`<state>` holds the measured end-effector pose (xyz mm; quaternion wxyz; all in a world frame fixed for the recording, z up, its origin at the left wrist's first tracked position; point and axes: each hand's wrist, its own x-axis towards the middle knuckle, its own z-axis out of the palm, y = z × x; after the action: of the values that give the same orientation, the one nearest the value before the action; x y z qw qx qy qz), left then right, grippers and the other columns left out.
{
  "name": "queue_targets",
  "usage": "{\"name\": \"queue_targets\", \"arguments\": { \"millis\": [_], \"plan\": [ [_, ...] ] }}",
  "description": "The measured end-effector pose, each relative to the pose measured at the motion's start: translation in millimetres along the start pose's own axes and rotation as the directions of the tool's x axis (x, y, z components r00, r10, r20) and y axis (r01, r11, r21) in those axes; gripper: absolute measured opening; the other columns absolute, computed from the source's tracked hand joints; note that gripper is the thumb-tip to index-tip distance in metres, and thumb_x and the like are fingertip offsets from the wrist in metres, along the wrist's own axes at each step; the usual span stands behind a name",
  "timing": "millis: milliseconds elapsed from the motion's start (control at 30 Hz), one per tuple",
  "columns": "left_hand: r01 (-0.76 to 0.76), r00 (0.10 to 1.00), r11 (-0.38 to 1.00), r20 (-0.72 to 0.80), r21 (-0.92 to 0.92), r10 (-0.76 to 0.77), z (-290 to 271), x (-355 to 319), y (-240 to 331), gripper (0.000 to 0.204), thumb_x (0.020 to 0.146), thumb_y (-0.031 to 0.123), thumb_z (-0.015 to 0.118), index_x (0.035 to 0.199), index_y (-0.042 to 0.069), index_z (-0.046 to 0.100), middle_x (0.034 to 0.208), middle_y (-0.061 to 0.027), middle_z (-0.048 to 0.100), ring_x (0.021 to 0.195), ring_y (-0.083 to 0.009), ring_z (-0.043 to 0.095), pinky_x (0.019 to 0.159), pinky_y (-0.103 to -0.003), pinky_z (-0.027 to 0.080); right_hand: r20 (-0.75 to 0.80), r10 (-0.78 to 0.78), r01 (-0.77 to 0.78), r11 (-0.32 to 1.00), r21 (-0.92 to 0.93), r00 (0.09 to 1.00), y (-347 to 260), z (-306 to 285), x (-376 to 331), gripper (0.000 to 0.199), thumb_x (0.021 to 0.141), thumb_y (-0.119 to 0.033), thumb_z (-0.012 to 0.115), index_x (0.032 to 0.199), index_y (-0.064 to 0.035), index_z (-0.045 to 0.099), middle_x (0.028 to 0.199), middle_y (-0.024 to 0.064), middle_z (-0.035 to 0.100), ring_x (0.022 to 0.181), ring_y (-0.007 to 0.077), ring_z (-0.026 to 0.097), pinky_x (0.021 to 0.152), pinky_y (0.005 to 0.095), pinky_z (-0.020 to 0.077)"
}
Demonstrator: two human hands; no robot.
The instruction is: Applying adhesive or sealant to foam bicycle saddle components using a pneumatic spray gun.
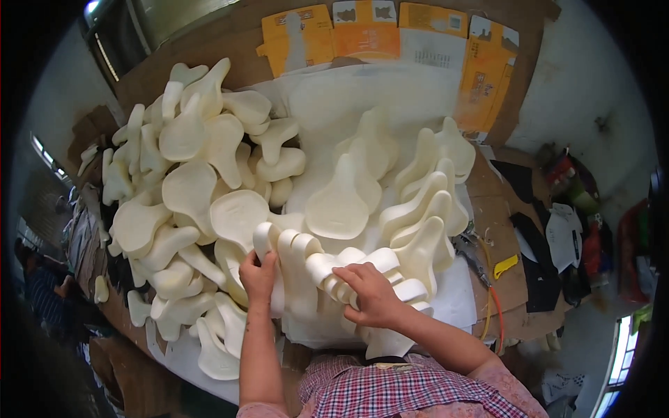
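Left grip (258, 279) is pinched on a cream foam pad (265, 238), rounded end poking out ahead. Right grip (371, 295) sits on a bunched row of pads (322, 267) — can't tell if it's clamped. Big messy pile (189, 191) left of both grips — leaning stack (421, 252) beyond the right one.

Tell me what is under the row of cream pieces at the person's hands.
White sheeting shows to the right of the row of cream pieces and beyond it, so it probably runs underneath. The surface directly beneath is covered and cannot be seen.
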<state>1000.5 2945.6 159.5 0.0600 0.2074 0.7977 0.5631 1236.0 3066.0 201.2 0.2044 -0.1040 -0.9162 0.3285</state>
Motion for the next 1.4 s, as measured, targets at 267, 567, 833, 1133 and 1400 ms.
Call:
{"name": "queue_targets", "arguments": {
  "millis": [267, 567, 833, 1133, 1400],
  "plan": [
    [0.349, 0.783, 0.871, 0.618, -0.346, -0.068, 51, 139, -11, 0.06, 0.08, 0.048, 0.056, 0.113, -0.002, 0.056, 0.103, -0.0137, 0.063, 0.092, -0.0196, 0.06, 0.081, -0.034, 0.046, -0.383, 0.064, -0.083, 0.996, -0.034, 0.921, -54, -18, 35, 0.066, 0.062, -0.006, 0.062, 0.126, -0.0015, 0.047, 0.113, 0.0186, 0.048, 0.1, 0.0341, 0.046, 0.088, 0.0408, 0.0408],
    [0.138, 0.916, 0.944, 0.324, 0.299, -0.236, 93, 142, -46, 0.066, 0.083, 0.054, 0.051, 0.124, 0.002, 0.05, 0.12, -0.0209, 0.057, 0.109, -0.0373, 0.054, 0.092, -0.04, 0.041, -0.331, 0.174, -0.242, 0.954, -0.176, 0.928, -23, 44, 15, 0.068, 0.063, -0.012, 0.066, 0.128, -0.0072, 0.047, 0.117, 0.0181, 0.043, 0.099, 0.034, 0.044, 0.083, 0.0426, 0.0398],
    [-0.161, 0.985, 0.97, -0.031, 0.183, 0.17, 68, 48, -53, 0.066, 0.081, 0.03, 0.063, 0.132, -0.002, 0.038, 0.13, -0.0233, 0.045, 0.121, -0.0373, 0.042, 0.1, -0.042, 0.034, -0.377, 0.13, -0.215, 0.957, -0.195, 0.917, -13, 30, 4, 0.071, 0.058, -0.001, 0.06, 0.128, -0.0081, 0.047, 0.124, 0.0189, 0.042, 0.095, 0.0348, 0.047, 0.08, 0.0419, 0.0441],
    [-0.401, 0.905, 0.883, 0.253, 0.244, 0.341, 83, -36, -37, 0.077, 0.065, 0.011, 0.075, 0.132, 0.001, 0.038, 0.127, -0.0226, 0.042, 0.118, -0.0393, 0.041, 0.099, -0.044, 0.035, -0.476, 0.076, -0.115, 0.992, -0.052, 0.876, -10, -15, 28, 0.061, 0.058, 0.002, 0.055, 0.118, -0.0064, 0.053, 0.107, 0.0181, 0.056, 0.092, 0.0358, 0.051, 0.081, 0.0399, 0.0462],
    [-0.176, 0.871, 0.941, 0.491, 0.288, 0.012, 10, -22, -33, 0.065, 0.068, 0.01, 0.068, 0.129, 0.006, 0.047, 0.114, -0.0191, 0.058, 0.106, -0.0353, 0.055, 0.091, -0.038, 0.045, -0.462, 0.409, -0.108, 0.829, 0.549, 0.787, 5, -124, 0, 0.061, 0.065, -0.005, 0.059, 0.126, -0.0055, 0.052, 0.108, 0.0087, 0.062, 0.081, 0.0115, 0.055, 0.073, 0.0269, 0.0485]
  ]
}}
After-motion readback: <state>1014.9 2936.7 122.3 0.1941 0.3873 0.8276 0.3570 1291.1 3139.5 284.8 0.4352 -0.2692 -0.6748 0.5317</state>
